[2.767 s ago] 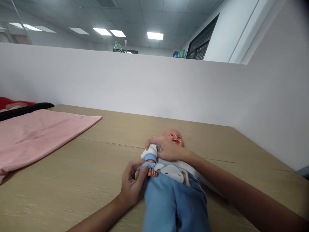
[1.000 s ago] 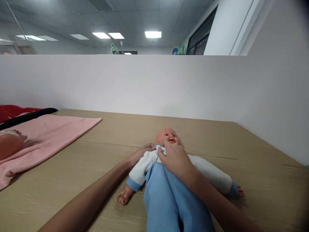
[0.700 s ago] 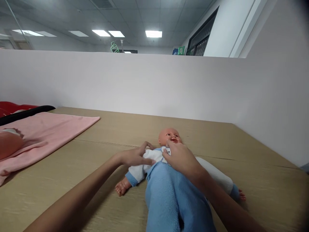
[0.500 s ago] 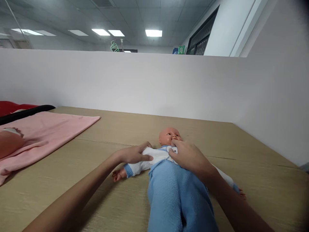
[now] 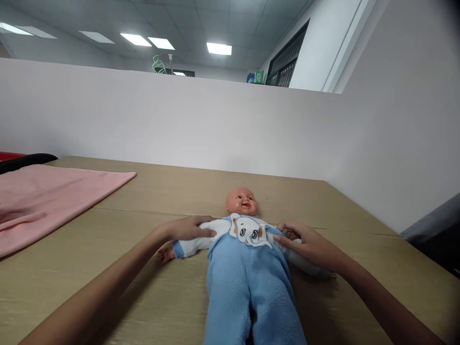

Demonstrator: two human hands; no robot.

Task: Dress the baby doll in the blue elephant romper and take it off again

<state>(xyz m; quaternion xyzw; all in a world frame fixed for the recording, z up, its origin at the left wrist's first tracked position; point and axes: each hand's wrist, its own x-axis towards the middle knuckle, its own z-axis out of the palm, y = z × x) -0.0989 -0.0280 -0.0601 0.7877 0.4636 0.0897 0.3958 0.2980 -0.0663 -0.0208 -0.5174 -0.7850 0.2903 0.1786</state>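
Note:
A baby doll [image 5: 241, 201] lies face up on the table, arms spread, in a white top with an elephant face and blue trousers [image 5: 247, 287]. My left hand [image 5: 192, 227] rests on the doll's sleeve at the left, thumb and fingers apart. At the right side of the doll's chest, my right hand [image 5: 305, 242] has its fingers bent together at the edge of the blue and white clothing, pinching it. The doll's right-side sleeve lies partly under that hand.
A pink cloth [image 5: 61, 196] is spread on the brown table [image 5: 172, 191] at the left, with a black and red object behind it. A white wall [image 5: 201, 124] stands behind. Something dark is at the right edge.
My right hand has moved from the doll's neck and chest out to the right side of its chest, uncovering the elephant face. My left hand stays on the sleeve. The view has shifted right.

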